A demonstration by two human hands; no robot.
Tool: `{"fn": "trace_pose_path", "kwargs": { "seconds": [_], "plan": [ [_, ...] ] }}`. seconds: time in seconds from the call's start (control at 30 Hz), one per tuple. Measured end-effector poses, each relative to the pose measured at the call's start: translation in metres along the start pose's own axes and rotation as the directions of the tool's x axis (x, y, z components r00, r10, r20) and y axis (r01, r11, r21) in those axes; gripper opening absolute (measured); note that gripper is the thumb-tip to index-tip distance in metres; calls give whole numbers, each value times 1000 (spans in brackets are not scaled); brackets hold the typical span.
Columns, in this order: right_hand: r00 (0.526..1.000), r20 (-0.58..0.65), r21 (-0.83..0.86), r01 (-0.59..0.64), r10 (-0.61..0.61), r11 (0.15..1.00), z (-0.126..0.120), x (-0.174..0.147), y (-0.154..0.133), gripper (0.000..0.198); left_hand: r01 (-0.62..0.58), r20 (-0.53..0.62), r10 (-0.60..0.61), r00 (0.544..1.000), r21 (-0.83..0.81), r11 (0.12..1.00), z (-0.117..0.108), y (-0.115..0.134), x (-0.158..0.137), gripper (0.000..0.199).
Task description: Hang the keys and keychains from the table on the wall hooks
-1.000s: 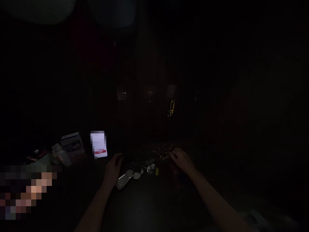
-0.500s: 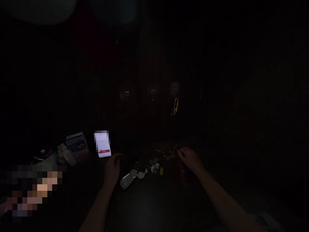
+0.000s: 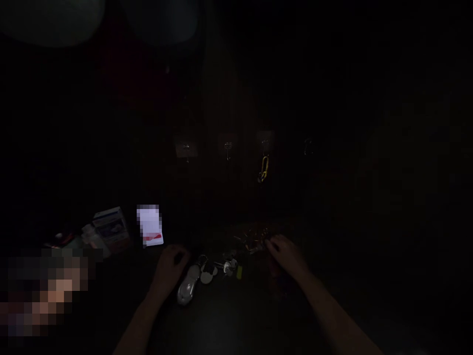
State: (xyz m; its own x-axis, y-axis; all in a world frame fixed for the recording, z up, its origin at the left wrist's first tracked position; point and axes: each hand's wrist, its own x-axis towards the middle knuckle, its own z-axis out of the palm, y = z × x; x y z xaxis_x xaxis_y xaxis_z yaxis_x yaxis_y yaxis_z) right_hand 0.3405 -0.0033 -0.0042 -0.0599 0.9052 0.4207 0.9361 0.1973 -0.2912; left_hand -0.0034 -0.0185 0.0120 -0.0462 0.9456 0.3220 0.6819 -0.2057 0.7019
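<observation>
In near darkness, my left hand (image 3: 170,268) has its fingers curled, thumb and forefinger bent toward each other beside a key ring. I cannot make out whether anything is between them. On that ring lie a grey fob (image 3: 188,286), pale rounded tags (image 3: 208,274), silvery keys (image 3: 229,266) and a yellow-green tag (image 3: 240,272). My right hand (image 3: 286,254) is closed, its fingertips at the edge of a second bunch of keys (image 3: 254,240). A dim reddish thing (image 3: 275,273) shows under this hand, its shape lost in the dark.
A lit phone (image 3: 151,224) stands at the left, near a box (image 3: 111,229) and a white bottle (image 3: 95,240). Beyond the hands are several metal hooks (image 3: 228,149); a yellow carabiner (image 3: 264,169) hangs from one. A blurred-out patch covers the lower left.
The view has shifted slightly. My left hand has come nearer the key ring and curled its fingers more. The grey fob has turned a little. My right hand stays at the second bunch.
</observation>
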Motion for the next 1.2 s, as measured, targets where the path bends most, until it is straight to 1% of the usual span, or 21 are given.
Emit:
{"fn": "trace_pose_path", "kwargs": {
  "seconds": [0.07, 0.1, 0.17, 0.23, 0.33, 0.43, 0.5, 0.57, 0.63, 0.7, 0.77, 0.87, 0.93, 1.03, 1.1, 1.13, 1.2],
  "plan": [
    [1000, 26, 23, 17, -18, 1000, 0, 0, 1, 32, 88, -41, -96, 995, -152, 984, -3, 5, 2, 22],
    [999, 36, 39, 33, -34, 999, 0, 0, 1, 31, 130, -31, -141, 990, -222, 966, -5, 9, 2, 23],
    [997, 48, 60, 57, -60, 997, 0, 0, 2, 28, 191, 24, -195, 980, -353, 916, -8, 16, 2, 27],
    [996, 56, 62, 68, -71, 996, 0, 0, 2, 27, 221, 77, -211, 974, -491, 843, -10, 23, 2, 31],
    [996, 58, 33, 73, -75, 997, -2, 0, -1, 28, 247, 137, -210, 968, -672, 698, -13, 32, 1, 34],
    [998, 18, 1, 53, -53, 999, -12, 3, -5, 22, 284, 189, -217, 958, -751, 596, -15, 39, 1, 41],
    [999, -16, 27, 46, -45, 999, -20, 4, -11, 19, 314, 228, -221, 948, -778, 544, -14, 43, 1, 44],
    [997, -40, 121, 63, -58, 991, -26, 5, -21, 19, 348, 284, -203, 937, -800, 488, -10, 47, 2, 45],
    [996, -44, 271, 90, -81, 958, -28, 3, -35, 20, 381, 339, -175, 924, -815, 436, -3, 51, 1, 45],
    [995, -14, 427, 99, -102, 899, -25, -1, -52, 23, 414, 388, -149, 910, -821, 393, 6, 55, 0, 46],
    [993, 42, 565, 68, -111, 823, -20, -6, -68, 32, 440, 421, -134, 897, -826, 352, 16, 60, -2, 49],
    [978, 109, 700, 52, -179, 712, -13, -11, -87, 47, 458, 437, -140, 888, -827, 324, 27, 68, -7, 51],
    [972, 135, 752, 25, -191, 658, -12, -13, -93, 44, 460, 436, -150, 888, -824, 330, 31, 72, -10, 49],
    [980, 164, 814, -70, -114, 577, -12, -13, -96, 31, 457, 433, -148, 889, -824, 335, 34, 75, -13, 46],
    [975, 219, 866, -179, -32, 468, -11, -12, -97, 31, 453, 429, -146, 891, -823, 343, 35, 77, -14, 45],
    [964, 265, 887, -245, 3, 391, -11, -11, -97, 34, 449, 424, -149, 893, -822, 350, 35, 77, -14, 44],
    [928, 370, 901, -371, 46, 227, -9, -10, -98, 43, 438, 407, -162, 899, -822, 364, 36, 79, -15, 43]
  ]
}}
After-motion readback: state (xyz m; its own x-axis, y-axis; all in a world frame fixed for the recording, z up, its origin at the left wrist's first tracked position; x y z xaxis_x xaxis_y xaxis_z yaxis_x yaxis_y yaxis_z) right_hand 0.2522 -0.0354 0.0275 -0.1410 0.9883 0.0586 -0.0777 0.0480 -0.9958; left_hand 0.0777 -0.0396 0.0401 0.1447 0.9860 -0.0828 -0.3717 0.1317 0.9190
